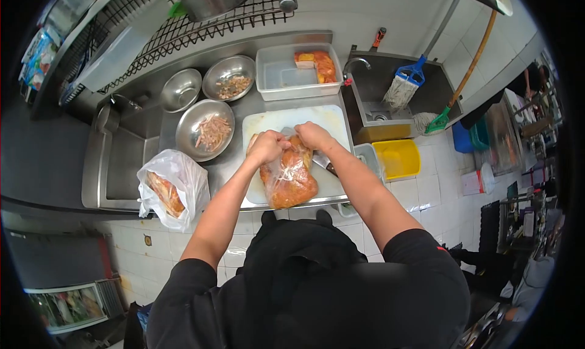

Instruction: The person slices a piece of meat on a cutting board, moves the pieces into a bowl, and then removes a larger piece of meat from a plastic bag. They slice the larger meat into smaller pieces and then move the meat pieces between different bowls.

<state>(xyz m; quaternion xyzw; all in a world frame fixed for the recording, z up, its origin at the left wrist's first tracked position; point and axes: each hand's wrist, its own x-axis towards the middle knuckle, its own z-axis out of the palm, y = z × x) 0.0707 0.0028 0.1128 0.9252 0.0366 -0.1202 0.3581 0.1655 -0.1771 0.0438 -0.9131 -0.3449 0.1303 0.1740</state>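
Over the white cutting board, a large orange-brown piece of meat lies in a clear plastic bag. My left hand has its fingers closed on the upper left of the bag. Closed on the bag's upper right edge is my right hand. Beside the meat, a knife rests on the board, partly hidden under my right forearm. To the left, a white plastic bag stands with its mouth spread around another browned piece of meat.
A steel bowl of meat strips, a bowl of small pieces and another bowl stand behind left. A plastic tub holds meat blocks. Sinks flank the counter. Mops and a yellow bin are at right.
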